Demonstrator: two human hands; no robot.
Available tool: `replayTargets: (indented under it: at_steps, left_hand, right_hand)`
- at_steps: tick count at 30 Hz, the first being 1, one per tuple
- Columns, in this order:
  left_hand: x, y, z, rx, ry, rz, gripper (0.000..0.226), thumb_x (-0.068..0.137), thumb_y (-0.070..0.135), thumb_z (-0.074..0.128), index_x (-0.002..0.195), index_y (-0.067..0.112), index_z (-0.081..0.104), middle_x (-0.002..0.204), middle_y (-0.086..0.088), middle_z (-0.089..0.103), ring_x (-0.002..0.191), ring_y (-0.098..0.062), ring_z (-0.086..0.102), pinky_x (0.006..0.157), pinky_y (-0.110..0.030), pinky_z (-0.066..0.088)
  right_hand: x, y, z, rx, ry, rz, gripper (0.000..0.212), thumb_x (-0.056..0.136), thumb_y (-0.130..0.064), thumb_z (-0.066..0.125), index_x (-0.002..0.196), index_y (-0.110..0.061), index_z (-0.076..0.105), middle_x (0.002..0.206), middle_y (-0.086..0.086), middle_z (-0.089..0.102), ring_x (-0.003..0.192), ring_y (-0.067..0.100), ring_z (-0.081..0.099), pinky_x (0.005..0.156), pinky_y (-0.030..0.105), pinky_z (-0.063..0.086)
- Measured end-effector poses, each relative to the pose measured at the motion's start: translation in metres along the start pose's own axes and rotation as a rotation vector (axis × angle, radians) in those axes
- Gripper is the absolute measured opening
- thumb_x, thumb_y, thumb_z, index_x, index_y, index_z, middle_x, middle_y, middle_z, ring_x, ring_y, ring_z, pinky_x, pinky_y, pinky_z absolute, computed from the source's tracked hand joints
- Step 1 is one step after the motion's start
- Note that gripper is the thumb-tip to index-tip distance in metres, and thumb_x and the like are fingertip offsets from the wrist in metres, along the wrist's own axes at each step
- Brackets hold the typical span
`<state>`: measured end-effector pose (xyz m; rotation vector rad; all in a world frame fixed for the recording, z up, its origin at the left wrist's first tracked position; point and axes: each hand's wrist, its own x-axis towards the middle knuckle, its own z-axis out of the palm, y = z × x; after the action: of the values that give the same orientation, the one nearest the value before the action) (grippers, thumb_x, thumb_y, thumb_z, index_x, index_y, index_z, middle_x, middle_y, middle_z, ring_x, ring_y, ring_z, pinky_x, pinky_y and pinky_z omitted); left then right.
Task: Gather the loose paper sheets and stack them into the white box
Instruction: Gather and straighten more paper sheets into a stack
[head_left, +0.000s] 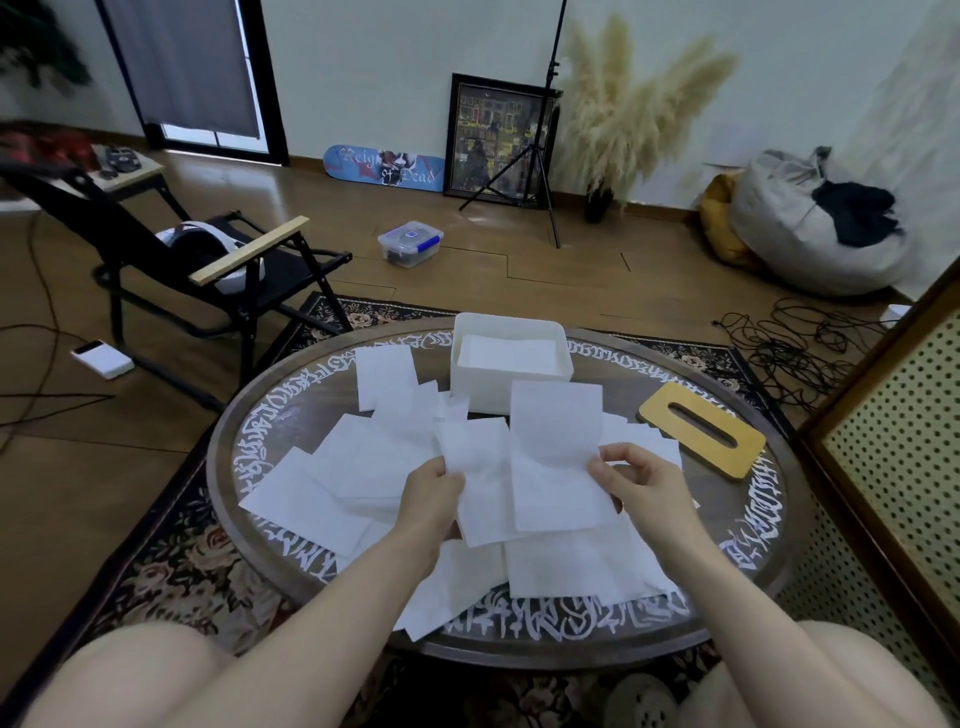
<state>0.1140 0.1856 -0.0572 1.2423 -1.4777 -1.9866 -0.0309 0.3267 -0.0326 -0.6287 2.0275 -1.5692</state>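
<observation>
Several loose white paper sheets (332, 483) lie spread over the round dark table (748, 525). The white box (511, 387) stands at the table's far side with sheets (511, 353) inside it. My left hand (431, 499) pinches the left edge of a sheet (480, 483) held above the pile. My right hand (641, 480) pinches the right edge of a taller upright sheet (556, 457), which overlaps the left one and hides part of the box's front.
A yellow wooden lid with a slot (701, 434) lies on the table's right side. A black folding chair (208, 260) stands to the far left. A perforated panel (893, 467) lines the right. My knees (130, 675) are under the near edge.
</observation>
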Motion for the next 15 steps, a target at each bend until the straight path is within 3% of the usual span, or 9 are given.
replayTargets:
  at_steps: [3, 6, 11, 15]
  left_hand:
    - [-0.001, 0.001, 0.001, -0.022, -0.057, 0.001, 0.030, 0.100, 0.005, 0.036, 0.098, 0.020, 0.062, 0.093, -0.002, 0.067, 0.080, -0.020, 0.062, 0.059, -0.030, 0.051]
    - [-0.001, 0.000, 0.003, -0.031, -0.126, 0.001, 0.027, 0.102, 0.011, 0.038, 0.108, 0.020, 0.063, 0.096, -0.001, 0.069, 0.081, -0.020, 0.063, 0.064, -0.032, 0.053]
    - [-0.002, -0.002, 0.004, -0.062, -0.195, -0.018, 0.024, 0.101, 0.015, 0.043, 0.111, 0.018, 0.065, 0.104, -0.006, 0.071, 0.087, -0.025, 0.065, 0.073, -0.039, 0.055]
    - [-0.003, -0.001, 0.003, -0.084, -0.226, -0.027, 0.027, 0.100, 0.013, 0.041, 0.111, 0.016, 0.066, 0.104, -0.007, 0.072, 0.090, -0.027, 0.065, 0.072, -0.038, 0.054]
  right_hand:
    - [-0.002, 0.001, 0.007, 0.015, -0.054, -0.004, 0.005, 0.090, -0.008, 0.064, 0.087, -0.004, 0.066, 0.054, 0.000, 0.059, 0.047, 0.007, 0.045, 0.047, 0.015, 0.036]
    - [-0.001, 0.003, 0.012, -0.013, -0.083, 0.000, 0.006, 0.090, -0.008, 0.063, 0.086, -0.005, 0.067, 0.053, 0.000, 0.058, 0.048, 0.007, 0.047, 0.050, 0.018, 0.037]
    - [0.000, 0.005, 0.016, -0.013, -0.089, 0.006, 0.006, 0.091, -0.007, 0.062, 0.086, -0.005, 0.066, 0.050, -0.005, 0.060, 0.046, 0.002, 0.051, 0.050, 0.019, 0.040]
    - [-0.002, 0.004, 0.018, -0.015, -0.115, 0.002, 0.007, 0.091, -0.007, 0.061, 0.091, -0.002, 0.066, 0.050, -0.006, 0.061, 0.047, 0.001, 0.054, 0.047, 0.014, 0.041]
